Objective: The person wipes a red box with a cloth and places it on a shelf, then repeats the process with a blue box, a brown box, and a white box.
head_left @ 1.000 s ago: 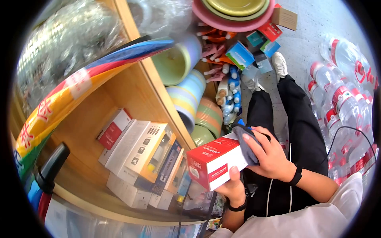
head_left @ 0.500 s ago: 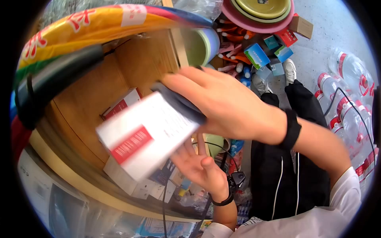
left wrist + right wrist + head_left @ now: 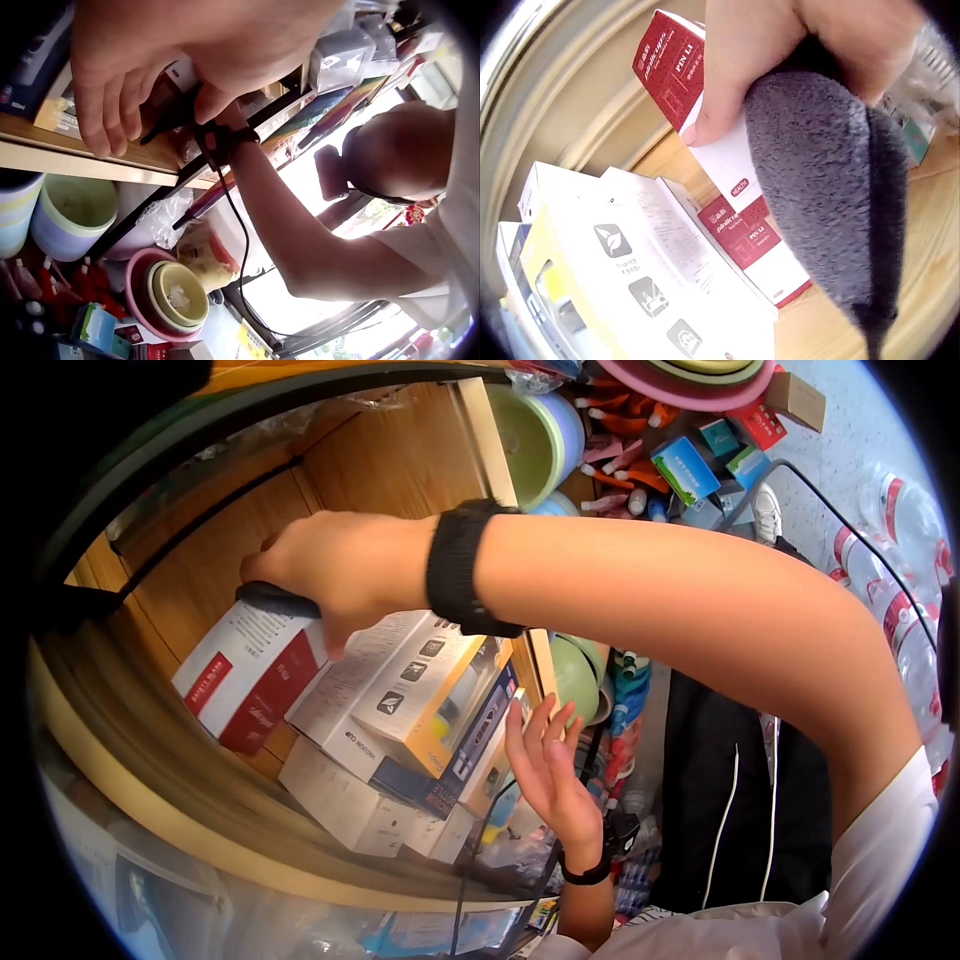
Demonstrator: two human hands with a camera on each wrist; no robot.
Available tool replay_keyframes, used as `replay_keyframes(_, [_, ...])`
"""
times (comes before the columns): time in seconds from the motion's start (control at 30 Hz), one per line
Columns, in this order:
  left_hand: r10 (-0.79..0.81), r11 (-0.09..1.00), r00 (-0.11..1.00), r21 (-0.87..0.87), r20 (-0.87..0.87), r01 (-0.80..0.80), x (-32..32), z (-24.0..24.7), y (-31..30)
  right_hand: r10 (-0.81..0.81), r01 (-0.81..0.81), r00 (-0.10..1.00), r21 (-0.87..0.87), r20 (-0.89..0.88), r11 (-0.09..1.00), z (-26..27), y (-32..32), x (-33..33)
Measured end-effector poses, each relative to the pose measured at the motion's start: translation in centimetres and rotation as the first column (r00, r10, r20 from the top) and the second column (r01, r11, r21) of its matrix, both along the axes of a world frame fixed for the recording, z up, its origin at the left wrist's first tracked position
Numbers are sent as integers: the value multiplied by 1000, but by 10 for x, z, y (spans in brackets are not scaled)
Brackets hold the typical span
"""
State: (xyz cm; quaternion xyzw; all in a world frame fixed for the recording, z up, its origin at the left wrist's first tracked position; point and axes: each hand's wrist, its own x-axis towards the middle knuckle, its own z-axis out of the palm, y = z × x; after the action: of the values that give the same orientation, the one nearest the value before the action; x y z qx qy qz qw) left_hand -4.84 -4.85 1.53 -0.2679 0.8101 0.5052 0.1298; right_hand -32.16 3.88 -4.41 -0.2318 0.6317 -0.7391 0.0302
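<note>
My right hand (image 3: 335, 565) grips the end of a red-and-white cup box (image 3: 245, 685), together with a dark grey fuzzy cloth (image 3: 810, 172). In the right wrist view the thumb presses along the box's side. The box is inside the wooden shelf, left of a row of cartons. A second red-and-white box (image 3: 746, 251) stands close to it on the shelf board. My left hand (image 3: 555, 785) is held up in front of the shelf with fingers apart and nothing in them, near a yellow-and-white carton (image 3: 420, 685).
The shelf's front edge (image 3: 220, 850) curves below the boxes. Pastel bins (image 3: 530, 445), stacked basins (image 3: 176, 292) and small boxes (image 3: 685, 470) stand on the floor beyond it. Bottled water (image 3: 905, 650) is at the far right. A black cable (image 3: 850, 530) arcs past the right arm.
My right hand has carried the box and cloth leftward, from over the lap into the shelf. The left hand has let go of the box and stays near the shelf front.
</note>
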Motion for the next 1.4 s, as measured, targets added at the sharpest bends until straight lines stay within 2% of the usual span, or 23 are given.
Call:
replay_keyframes(0.13, [18, 999, 998, 31, 64, -20, 11, -3, -11, -13, 15, 1000, -68, 20, 998, -4, -29, -11])
replay_keyframes(0.17, [52, 995, 996, 87, 73, -58, 12, -3, -14, -10, 10, 1000, -59, -1, 998, -5, -33, -15])
replay_keyframes(0.4, [13, 999, 994, 43, 112, -18, 13, -7, -24, 2, -3, 999, 7, 45, 1000, -3, -51, -34])
replay_keyframes(0.47, [8, 999, 992, 32, 128, -13, 14, -3, -27, 40, -45, 997, -71, -65, 996, -2, -62, -46])
replay_keyframes(0.6, [17, 999, 985, 27, 170, -22, 16, 6, -30, 58, -73, 984, -83, -169, 994, 9, -82, -70])
replay_keyframes(0.67, [54, 997, 983, 40, 175, -62, 19, 8, -36, 115, -107, 971, 49, -208, 993, 21, -88, -79])
replay_keyframes(0.7, [50, 997, 983, 42, 174, -58, 20, 9, -38, 129, -112, 972, 93, -197, 989, 24, -92, -83])
replay_keyframes(0.83, [15, 1000, 979, 4, 203, -16, 23, 20, -48, 126, -110, 979, 104, -162, 988, 37, -108, -90])
replay_keyframes(0.9, [4, 1000, 978, 8, 207, -6, 29, 27, -52, 150, -142, 985, 88, -90, 986, 41, -112, -92])
replay_keyframes(1.07, [-27, 999, 963, -19, 267, 33, 39, 40, -72, 172, -156, 976, 125, -131, 980, 51, -120, -100])
replay_keyframes(1.2, [8, 1000, 962, -15, 273, -4, 45, 44, -78, 155, -136, 982, 173, -104, 976, 56, -126, -99])
replay_keyframes(1.4, [-35, 999, 966, 8, 255, 34, 54, 44, -93, 115, -108, 986, 67, -119, 992, 52, -130, -105])
